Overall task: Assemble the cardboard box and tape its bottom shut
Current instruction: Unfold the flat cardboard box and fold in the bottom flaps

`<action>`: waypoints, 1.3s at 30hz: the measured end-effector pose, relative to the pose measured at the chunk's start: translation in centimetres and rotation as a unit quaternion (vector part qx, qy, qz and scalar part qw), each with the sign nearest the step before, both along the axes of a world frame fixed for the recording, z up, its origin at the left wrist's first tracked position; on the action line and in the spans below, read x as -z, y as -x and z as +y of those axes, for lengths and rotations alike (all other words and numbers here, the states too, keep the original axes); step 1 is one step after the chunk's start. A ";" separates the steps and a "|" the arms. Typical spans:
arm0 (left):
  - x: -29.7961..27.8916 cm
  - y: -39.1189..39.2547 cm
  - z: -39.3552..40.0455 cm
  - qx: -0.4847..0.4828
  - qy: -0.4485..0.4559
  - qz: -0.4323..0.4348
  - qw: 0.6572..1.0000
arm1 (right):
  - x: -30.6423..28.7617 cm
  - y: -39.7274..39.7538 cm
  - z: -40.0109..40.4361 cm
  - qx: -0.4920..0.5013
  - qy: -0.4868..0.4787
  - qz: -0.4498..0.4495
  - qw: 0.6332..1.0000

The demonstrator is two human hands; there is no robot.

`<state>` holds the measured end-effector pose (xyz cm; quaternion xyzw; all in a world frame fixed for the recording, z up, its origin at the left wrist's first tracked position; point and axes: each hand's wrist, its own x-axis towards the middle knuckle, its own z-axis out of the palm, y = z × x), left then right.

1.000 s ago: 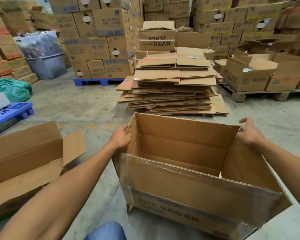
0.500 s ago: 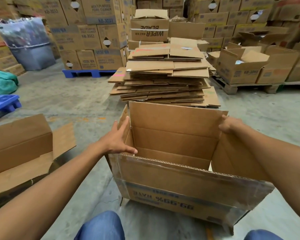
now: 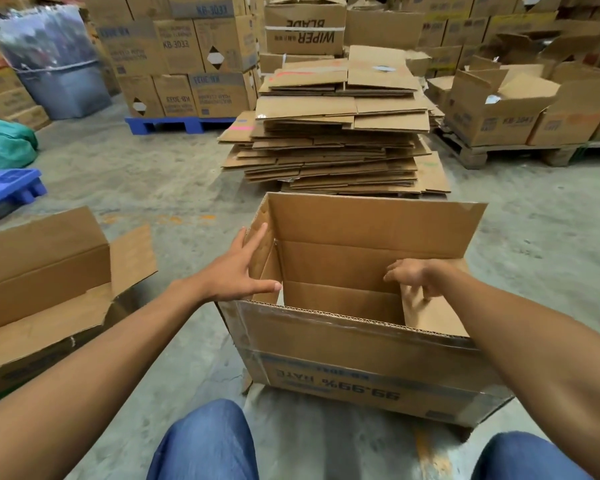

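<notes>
A brown cardboard box (image 3: 343,355) stands upside down on the concrete floor in front of my knees, its flaps open upward and its print inverted. My left hand (image 3: 238,268) lies flat against the outside of the left short flap, fingers spread. My right hand (image 3: 413,275) reaches inside over the right short flap (image 3: 430,313), which is folded inward and down; its fingers are loosely curled and blurred. The far long flap (image 3: 371,223) stands upright. Old clear tape runs along the near wall.
A stack of flattened cardboard (image 3: 336,133) sits just beyond the box. Another open box (image 3: 45,289) lies on its side at left. A blue pallet (image 3: 11,188) is at far left, with stacked cartons behind and open boxes on a wooden pallet (image 3: 510,112) at right.
My right hand left the right flap's top corner and pushed that flap down into the box. My left hand opened flat against the left flap. The view has moved closer.
</notes>
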<state>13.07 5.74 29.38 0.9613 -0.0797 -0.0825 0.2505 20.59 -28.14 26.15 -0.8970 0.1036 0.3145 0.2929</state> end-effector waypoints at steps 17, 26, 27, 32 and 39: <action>2.2 -0.1 -8.8 0.109 -0.128 0.269 0.948 | -0.9 2.1 2.1 -0.152 0.056 -0.141 0.977; 3.8 -0.5 -8.7 0.145 -0.266 0.377 0.875 | -4.3 -0.8 0.6 -0.014 0.139 -0.467 0.873; 3.8 -0.4 -8.6 0.137 -0.260 0.379 0.877 | -4.8 -1.4 0.3 -0.016 0.170 -0.466 0.868; 4.2 -0.8 -8.0 0.181 -0.239 0.368 0.880 | -5.7 -3.1 -0.8 -0.057 0.252 -0.349 0.901; 1.4 0.0 -8.5 0.131 -0.179 0.349 0.911 | -4.8 -1.3 -1.2 -0.178 0.200 -0.195 0.944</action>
